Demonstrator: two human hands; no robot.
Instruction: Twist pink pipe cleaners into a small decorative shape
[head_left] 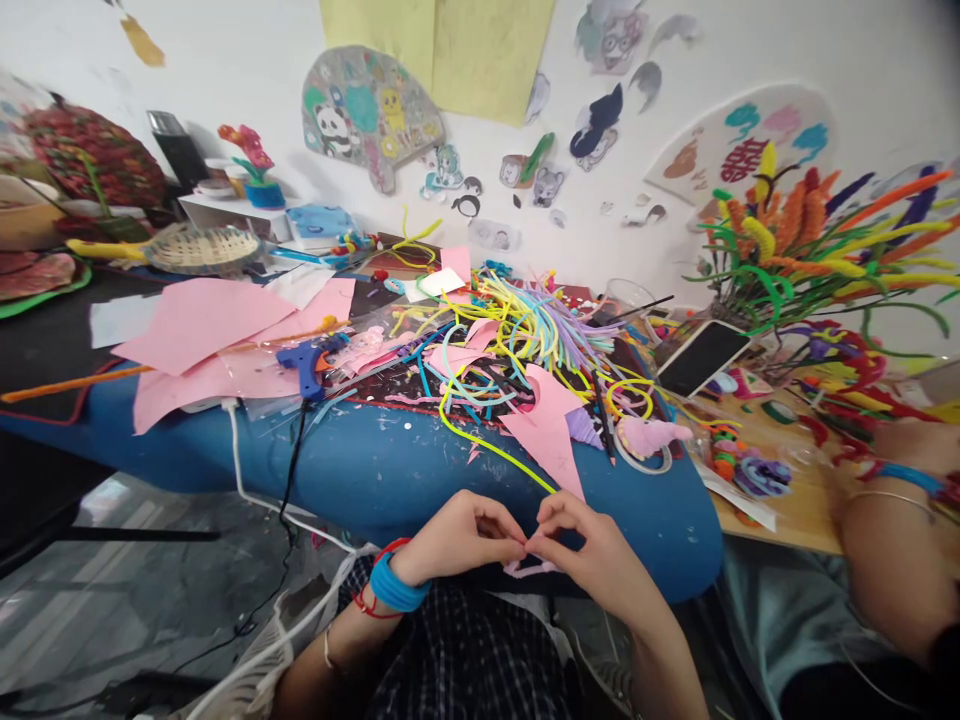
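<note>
Close to my lap, the fingertips of my left hand [466, 537] and my right hand [589, 548] meet in a pinch. Between them is a pale pink pipe cleaner [531, 570], whose short bent length shows just under the fingers; the rest is hidden. A yellow-green pipe cleaner [499, 452] runs from the heap down toward my right hand. Just beyond my hands, a cut piece of pink paper [551, 425] hangs over the table's blue-covered edge [420, 460]. Beside it lie a purple cone [583, 427], a pencil [602, 420] and a fuzzy pink cone [651, 436].
A heap of coloured pipe cleaners [517, 320] covers the table's middle. A blue glue gun [307, 368] lies left, its black cord hanging down. Pink sheets [210, 330] are farther left. A phone [703, 358] leans at the right. Another person's arm [892, 540] is at far right.
</note>
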